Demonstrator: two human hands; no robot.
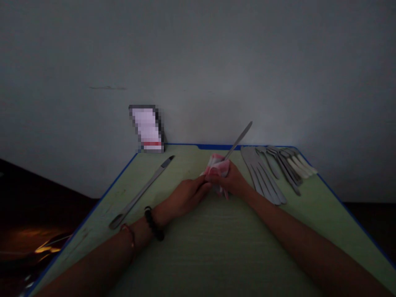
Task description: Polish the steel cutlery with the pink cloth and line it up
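My right hand (232, 180) is closed round a pink and white cloth (217, 166), bunched about a table knife (239, 140). The knife's blade sticks up and to the right out of the cloth. My left hand (185, 197) is closed in a pinch on the knife's lower end, just left of the cloth; that end is hidden under the fingers. A dark bead bracelet and a thin red band sit on my left wrist. Both hands rest low over the pale green table (216, 247).
A single knife (140, 193) lies diagonally on the left of the table. Several knives (262, 175) and spoons (291, 163) lie in rows at the right rear. A small blurred card (147, 128) leans on the grey wall behind. The table has a blue edge.
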